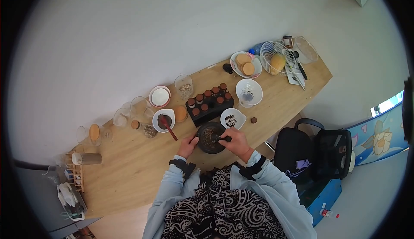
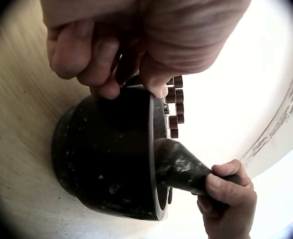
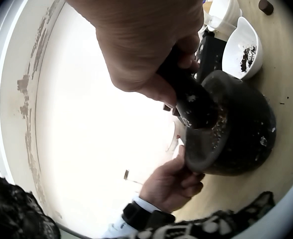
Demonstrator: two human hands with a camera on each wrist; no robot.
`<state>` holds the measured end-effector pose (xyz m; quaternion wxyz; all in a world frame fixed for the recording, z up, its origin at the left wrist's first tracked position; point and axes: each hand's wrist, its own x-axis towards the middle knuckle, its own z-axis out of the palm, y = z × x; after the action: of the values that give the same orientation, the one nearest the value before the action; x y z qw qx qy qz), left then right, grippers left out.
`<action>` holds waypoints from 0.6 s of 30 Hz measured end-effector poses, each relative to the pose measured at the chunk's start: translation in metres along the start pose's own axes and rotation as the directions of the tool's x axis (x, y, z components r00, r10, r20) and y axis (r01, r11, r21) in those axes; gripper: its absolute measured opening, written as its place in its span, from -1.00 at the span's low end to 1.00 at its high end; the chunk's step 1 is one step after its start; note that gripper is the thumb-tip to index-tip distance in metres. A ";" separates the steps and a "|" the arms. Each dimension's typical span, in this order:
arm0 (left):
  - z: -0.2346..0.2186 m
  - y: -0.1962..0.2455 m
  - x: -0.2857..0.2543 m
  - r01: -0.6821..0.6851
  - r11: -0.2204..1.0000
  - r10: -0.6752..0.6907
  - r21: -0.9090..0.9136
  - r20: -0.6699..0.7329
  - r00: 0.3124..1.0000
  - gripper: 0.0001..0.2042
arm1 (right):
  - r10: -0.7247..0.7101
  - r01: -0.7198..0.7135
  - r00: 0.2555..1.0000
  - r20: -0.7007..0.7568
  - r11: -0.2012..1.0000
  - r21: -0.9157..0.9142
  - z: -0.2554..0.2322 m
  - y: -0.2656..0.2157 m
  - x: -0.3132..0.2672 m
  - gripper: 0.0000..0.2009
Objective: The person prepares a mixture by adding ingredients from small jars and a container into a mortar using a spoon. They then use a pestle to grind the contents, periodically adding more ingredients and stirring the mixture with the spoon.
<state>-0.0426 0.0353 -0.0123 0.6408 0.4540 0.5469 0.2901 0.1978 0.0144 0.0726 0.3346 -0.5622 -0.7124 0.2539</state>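
A black mortar (image 1: 210, 148) stands on the wooden table in front of the person, with coarse brown bits (image 1: 209, 136) inside. The left hand (image 1: 187, 146) grips its rim on the left side; in the left wrist view the thumb lies on the rim and the fingers curl against the outer wall. A dark pestle (image 2: 183, 167) is held in the right hand (image 1: 236, 142), fingers wrapped round its handle. Its thick end sits tilted inside the mortar, among the bits in the right wrist view. The mortar's wall partly hides that end in the left wrist view.
Behind the mortar stands a black rack (image 1: 211, 111) of brown-capped vials. A white bowl with dark flakes (image 1: 233, 118) is right of it, near a small brown cap (image 1: 254, 120). To the left are a bowl with a red spatula (image 1: 171, 132) and several glass jars.
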 end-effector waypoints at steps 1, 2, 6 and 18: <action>0.001 -0.002 0.001 0.005 1.000 -0.005 0.001 0.000 1.000 -0.64 | -0.032 0.038 0.997 -0.074 0.996 0.082 -0.005 0.001 0.003 -0.79; 0.000 -0.004 0.002 -0.001 1.000 0.001 -0.003 -0.002 1.000 -0.64 | -0.060 0.084 0.987 -0.149 0.984 0.160 -0.010 0.001 0.007 -0.78; 0.001 -0.010 0.004 -0.043 0.999 0.043 -0.030 -0.011 0.999 -0.65 | 0.035 0.019 0.968 -0.249 0.978 0.209 -0.034 0.006 0.019 -0.79; 0.000 -0.011 0.003 0.013 0.996 -0.013 -0.085 -0.002 1.000 -0.66 | 0.371 -0.311 0.883 -0.287 0.921 0.233 -0.003 0.098 0.020 -0.71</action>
<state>-0.0438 0.0333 -0.0232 0.6608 0.4224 0.5376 0.3097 0.2593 0.0572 0.0061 0.4469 -0.6805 -0.5110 0.2761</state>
